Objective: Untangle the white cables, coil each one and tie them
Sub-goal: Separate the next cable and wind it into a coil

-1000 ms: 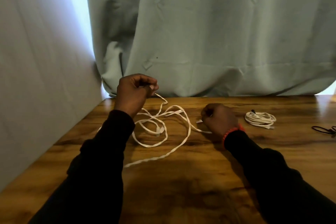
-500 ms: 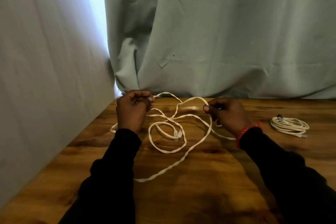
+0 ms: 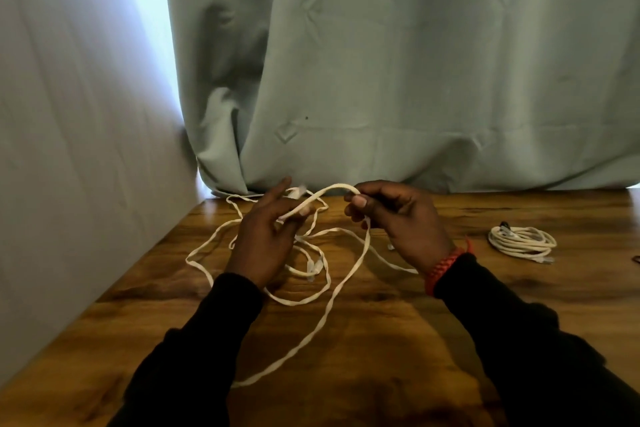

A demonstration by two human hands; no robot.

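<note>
Two pale green curtains [image 3: 415, 62] fill the upper frame, one hanging across the back and one [image 3: 69, 114] running down the left side, with a bright strip of daylight between them. Below them the wooden counter [image 3: 381, 340] spreads over the lower half of the frame. Two black sleeves reach in from the bottom edge. A loose white cable [image 3: 329, 315] sprawls in tangled loops across the centre of the counter, one flat strand trailing toward the lower middle, another loop lying out toward the left. Its upper part rises off the wood as an arch between the hands, just in front of the back curtain. The left hand [image 3: 266, 239] has its fingers mostly extended, the strand pinched between thumb and a finger. The right hand [image 3: 398, 218] is curled around the other end of the arch, thumb pressed over it, a red braided bracelet [image 3: 446, 265] on its wrist. At the right, well apart from the tangle, a coiled white cable [image 3: 521, 243] lies flat on the counter.
</note>
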